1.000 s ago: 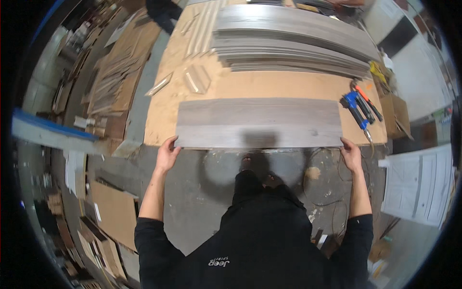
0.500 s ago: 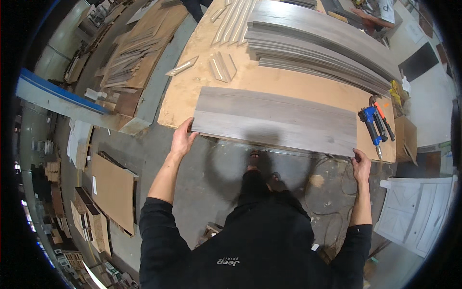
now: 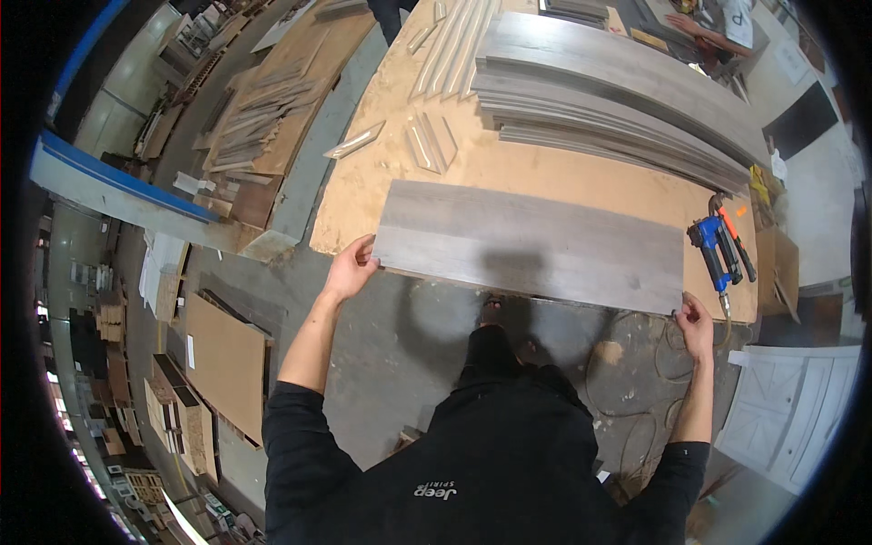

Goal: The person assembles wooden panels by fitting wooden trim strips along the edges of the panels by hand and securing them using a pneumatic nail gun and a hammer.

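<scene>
A grey wood-grain board (image 3: 527, 241) lies flat along the near edge of the worktable (image 3: 563, 163). At its left end, my left hand (image 3: 351, 270) pinches the near corner between thumb and fingers. My right hand (image 3: 695, 327) grips the opposite near corner in the same way. Just beyond the board's right end rests a blue air nail gun (image 3: 712, 250) with a hose at its lower end. Beside it lies a tool with orange-red handles (image 3: 732, 227).
Stacked grey boards (image 3: 618, 91) fill the table's far right. Strips with pale glue lines (image 3: 451, 54) and short angled pieces (image 3: 427, 143) lie at far left. Another person's arm (image 3: 704, 34) shows at top right. A white cabinet (image 3: 788, 409) stands at right; an air hose (image 3: 627, 413) trails on the floor.
The whole view has shifted slightly, moving the table and board a little right and down in the picture. Both hands stay at the board's two near corners.
</scene>
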{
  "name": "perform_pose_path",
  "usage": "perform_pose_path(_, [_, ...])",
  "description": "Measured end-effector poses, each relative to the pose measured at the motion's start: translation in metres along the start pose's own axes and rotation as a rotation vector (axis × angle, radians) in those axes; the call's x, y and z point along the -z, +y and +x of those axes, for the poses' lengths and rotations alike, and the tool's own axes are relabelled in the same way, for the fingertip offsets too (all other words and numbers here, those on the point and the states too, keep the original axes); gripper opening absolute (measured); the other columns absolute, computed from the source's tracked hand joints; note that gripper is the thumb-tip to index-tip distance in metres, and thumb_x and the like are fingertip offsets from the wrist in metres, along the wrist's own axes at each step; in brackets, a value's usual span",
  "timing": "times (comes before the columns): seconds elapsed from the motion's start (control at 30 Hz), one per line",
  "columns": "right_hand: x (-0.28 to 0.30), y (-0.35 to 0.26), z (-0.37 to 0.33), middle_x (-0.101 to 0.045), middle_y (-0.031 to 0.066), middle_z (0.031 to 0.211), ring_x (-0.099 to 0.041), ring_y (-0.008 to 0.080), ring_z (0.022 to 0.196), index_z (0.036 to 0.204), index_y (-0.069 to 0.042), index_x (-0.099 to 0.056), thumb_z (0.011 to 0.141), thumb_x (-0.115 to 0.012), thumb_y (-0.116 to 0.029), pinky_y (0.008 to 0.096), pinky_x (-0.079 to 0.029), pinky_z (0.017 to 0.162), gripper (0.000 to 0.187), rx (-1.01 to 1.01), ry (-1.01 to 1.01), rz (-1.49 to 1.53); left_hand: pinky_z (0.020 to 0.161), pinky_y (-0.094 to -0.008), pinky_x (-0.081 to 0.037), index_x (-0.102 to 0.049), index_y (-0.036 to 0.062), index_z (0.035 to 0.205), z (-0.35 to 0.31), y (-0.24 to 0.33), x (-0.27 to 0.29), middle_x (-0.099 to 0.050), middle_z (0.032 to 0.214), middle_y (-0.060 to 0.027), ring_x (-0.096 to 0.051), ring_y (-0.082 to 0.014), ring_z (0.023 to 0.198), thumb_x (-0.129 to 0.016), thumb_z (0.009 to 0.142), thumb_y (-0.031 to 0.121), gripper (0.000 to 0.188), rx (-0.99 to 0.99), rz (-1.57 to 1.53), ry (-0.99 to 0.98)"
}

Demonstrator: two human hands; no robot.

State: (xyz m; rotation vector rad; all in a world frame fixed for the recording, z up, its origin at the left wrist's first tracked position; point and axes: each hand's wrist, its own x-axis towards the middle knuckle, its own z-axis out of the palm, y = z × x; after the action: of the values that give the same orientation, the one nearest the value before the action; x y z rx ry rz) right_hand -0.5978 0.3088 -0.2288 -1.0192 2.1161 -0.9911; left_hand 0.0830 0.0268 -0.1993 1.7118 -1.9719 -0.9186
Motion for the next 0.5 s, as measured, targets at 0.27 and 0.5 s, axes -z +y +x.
perform_pose_path(0.27, [-0.002, -0.02, 0.055, -0.063, -0.0001, 0.075, -0.058, 0.0102, 0.066, 0.102, 0.001, -0.07, 0.099, -0.064, -0.02, 0.0275, -0.045, 0.06, 0.022, -0.081, -0.06, -0.035, 0.061, -0.031, -0.054, -0.072, 0.0005, 0.103, 0.071, -0.031, 0.002, -0.069, 0.081, -0.0043, -0.064, -0.0131, 0.068, -0.07, 0.094, 0.018, 0.019, 0.267, -0.224, -0.091])
perform_pose_path(0.5, [-0.006, -0.021, 0.089, -0.057, -0.002, 0.066, -0.051, 0.0091, 0.056, 0.083, -0.004, -0.066, 0.1, -0.064, -0.022, 0.0277, -0.04, 0.051, 0.025, -0.269, -0.012, 0.028, 0.056, -0.0289, -0.052, -0.07, 0.0027, 0.088, 0.12, -0.019, -0.001, -0.068, 0.077, -0.0036, -0.063, -0.0126, 0.063, -0.071, 0.094, 0.017, 0.016, 0.365, -0.308, -0.155])
